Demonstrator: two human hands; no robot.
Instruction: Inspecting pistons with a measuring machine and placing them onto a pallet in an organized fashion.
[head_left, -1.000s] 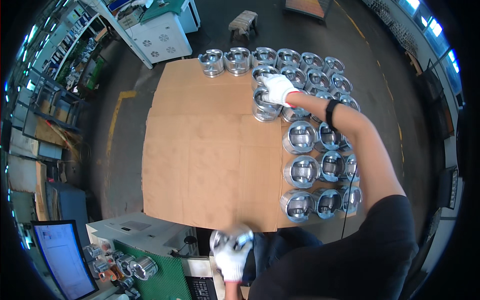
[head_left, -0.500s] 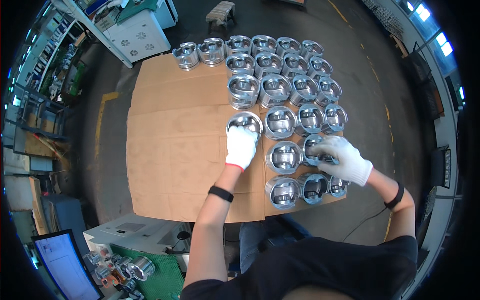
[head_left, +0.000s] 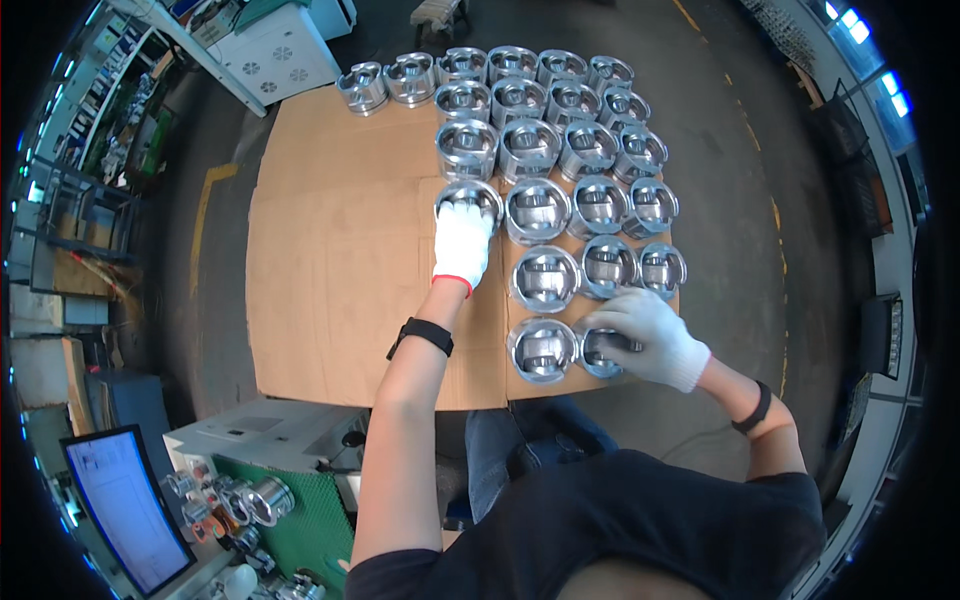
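My left hand [head_left: 464, 244], in a white glove with a red cuff edge, has its fingers curled over the rim and into the open end of a metal piston [head_left: 482, 191]. That piston stands at the left end of its row, beside another piston [head_left: 537, 211]. My gloved right hand [head_left: 650, 340] is bent over a piston [head_left: 592, 358] in the nearest row. Its fingertips are blurred at that piston's opening, so their grip is unclear. To the left of it is a further piston [head_left: 543, 350]. Behind my right hand stand two more pistons of the row beyond.
Rows of pistons [head_left: 520, 100] cover the right and far side of the cardboard-topped table [head_left: 340, 250]. A white cabinet [head_left: 285, 55] stands beyond the far left corner. At the near left are a monitor [head_left: 128, 510] and a green mat [head_left: 315, 490] with metal parts.
The whole view has shifted, so the table sits higher in the picture. My right hand has moved nearer to me, from the second-nearest row to the nearest. My left hand stays at the same piston.
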